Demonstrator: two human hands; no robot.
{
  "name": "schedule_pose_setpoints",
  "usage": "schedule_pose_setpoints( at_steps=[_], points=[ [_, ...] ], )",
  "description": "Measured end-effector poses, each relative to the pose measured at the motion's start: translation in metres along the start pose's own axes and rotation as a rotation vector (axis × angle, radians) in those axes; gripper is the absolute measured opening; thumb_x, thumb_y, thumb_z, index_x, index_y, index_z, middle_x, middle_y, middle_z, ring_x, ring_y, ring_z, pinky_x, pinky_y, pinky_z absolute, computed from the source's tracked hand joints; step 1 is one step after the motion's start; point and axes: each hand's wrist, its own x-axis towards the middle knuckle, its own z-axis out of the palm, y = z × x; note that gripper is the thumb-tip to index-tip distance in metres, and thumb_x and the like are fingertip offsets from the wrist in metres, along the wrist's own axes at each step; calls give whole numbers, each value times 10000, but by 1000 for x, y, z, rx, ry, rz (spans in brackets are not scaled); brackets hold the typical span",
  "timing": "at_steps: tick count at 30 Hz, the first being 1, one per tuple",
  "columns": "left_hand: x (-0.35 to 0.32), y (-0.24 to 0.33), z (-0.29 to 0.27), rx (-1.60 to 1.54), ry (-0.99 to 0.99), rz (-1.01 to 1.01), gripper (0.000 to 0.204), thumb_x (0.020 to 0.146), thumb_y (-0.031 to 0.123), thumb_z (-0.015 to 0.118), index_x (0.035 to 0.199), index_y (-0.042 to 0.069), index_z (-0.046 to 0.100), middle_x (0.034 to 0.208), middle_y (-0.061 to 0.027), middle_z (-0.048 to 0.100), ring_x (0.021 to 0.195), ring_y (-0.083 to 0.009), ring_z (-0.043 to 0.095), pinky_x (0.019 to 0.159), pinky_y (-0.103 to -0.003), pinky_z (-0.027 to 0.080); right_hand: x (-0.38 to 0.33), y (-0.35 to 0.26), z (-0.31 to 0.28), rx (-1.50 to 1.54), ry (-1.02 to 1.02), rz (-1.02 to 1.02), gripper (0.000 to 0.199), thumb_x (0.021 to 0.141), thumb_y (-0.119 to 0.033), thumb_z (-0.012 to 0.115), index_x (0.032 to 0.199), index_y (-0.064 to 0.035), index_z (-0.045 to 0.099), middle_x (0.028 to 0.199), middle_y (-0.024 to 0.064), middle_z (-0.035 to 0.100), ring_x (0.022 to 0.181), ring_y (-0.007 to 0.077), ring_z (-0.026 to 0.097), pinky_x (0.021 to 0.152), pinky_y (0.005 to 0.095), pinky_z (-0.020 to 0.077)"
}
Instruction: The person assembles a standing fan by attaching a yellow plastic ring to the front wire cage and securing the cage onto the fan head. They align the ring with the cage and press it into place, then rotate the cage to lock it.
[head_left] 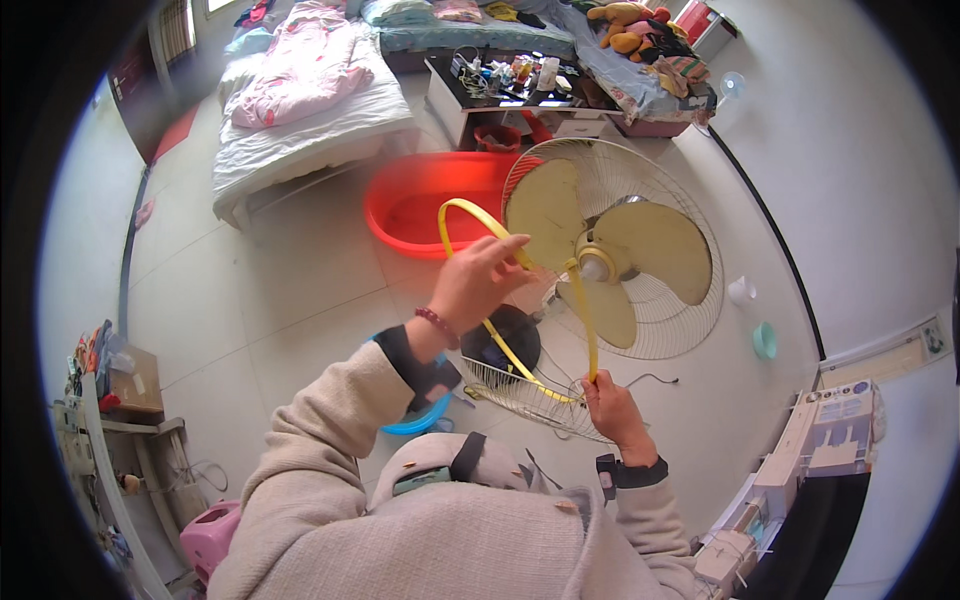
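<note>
A thin yellow band (pixel 590 325), bent into a wide loop, hangs between my hands in front of a large fan. My left hand (pixel 480 285) pinches its upper stretch near the fan's hub. Lower and to the right, my right hand (pixel 615 410) grips the band close to the wire guard. The fan (pixel 660 245) has three cream blades, with a wire cage behind them. A separate wire guard (pixel 535 405) tilts below it, partly behind the band and beside my right hand. A dark round piece (pixel 500 345) shows behind the band's lower part.
Behind the fan lies a red plastic tub (pixel 400 215). A blue basin (pixel 420 415) is partly hidden by my left arm. To the right are a white cup (pixel 741 291) and a green cup (pixel 764 340). A bed (pixel 330 145) and a cluttered black-topped table (pixel 590 95) stand farther back.
</note>
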Motion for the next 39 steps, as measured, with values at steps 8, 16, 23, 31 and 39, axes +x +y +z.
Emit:
schedule_pose_setpoints(
  at_steps=[8,16,23,31,39],
  points=[
    [50,-33,-37,36,55,-52,333,760,209,745,1036,59,637,841,-103,667,716,-185,638,653,-282,506,-25,14,-42,-66,103,125,151,947,-200,508,955,-53,474,669,207,588,635,425,584,504,482,448],
    [101,-28,-54,212,58,9,231,859,255,630,1003,81,677,846,-131,679,720,-253,652,663,-335,504,-50,20,-91,-123,216,181,126,952,-180,504,976,-58,486,687,192,588,647,422,588,509,441,448],
    [156,-8,-50,289,95,416,226,840,233,674,960,41,675,930,-76,604,858,-198,625,656,-313,500,-48,22,-125,-123,242,197,142,969,-166,463,982,-31,506,657,159,557,581,328,586,537,361,439],
    [204,12,-9,-75,-579,199,265,851,148,658,1058,3,579,910,-36,631,822,-90,568,766,-240,470,-27,9,-153,-58,196,167,114,963,-124,458,975,-33,527,576,97,440,474,208,448,494,315,368],
    [202,43,20,-38,-574,244,271,810,181,692,1036,44,632,899,-59,655,810,-136,603,748,-264,485,-8,-1,-168,-15,213,157,127,961,-119,459,971,-25,543,602,89,447,492,180,433,496,292,357]
  ],
)
